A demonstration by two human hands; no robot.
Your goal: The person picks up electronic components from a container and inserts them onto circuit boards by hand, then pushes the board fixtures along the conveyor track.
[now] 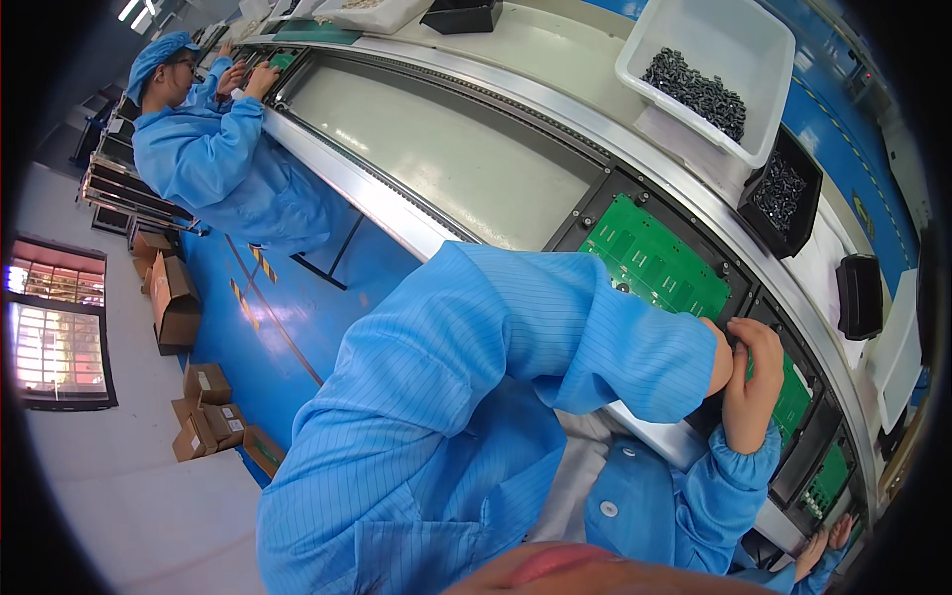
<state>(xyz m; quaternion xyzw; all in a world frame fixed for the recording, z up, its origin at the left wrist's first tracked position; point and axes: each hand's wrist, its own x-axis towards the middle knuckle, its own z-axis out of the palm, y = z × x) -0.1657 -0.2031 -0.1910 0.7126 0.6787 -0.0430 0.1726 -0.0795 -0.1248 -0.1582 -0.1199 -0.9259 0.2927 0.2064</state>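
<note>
A blue striped sleeve covers my left arm, which reaches across to the right; only a small part of my left hand (722, 359) shows past the cuff, and its fingers are hidden. Right beside it is my right hand (754, 382), with its fingers bent and drawn together at my left hand. Whatever they may hold is too hidden to name. Both hands are over a green circuit board (793, 402) in a dark carrier frame, partly covered by my right hand. Left of it, another green circuit board (659, 260) lies in its own black carrier (575, 233).
Small black parts fill a white bin (635, 59) and a black bin (808, 223) beyond the conveyor rail (397, 213). A smaller black box (859, 297) stands nearby. One co-worker (218, 149) works at far left; another person's hands (823, 550) are by a board (828, 481) at lower right.
</note>
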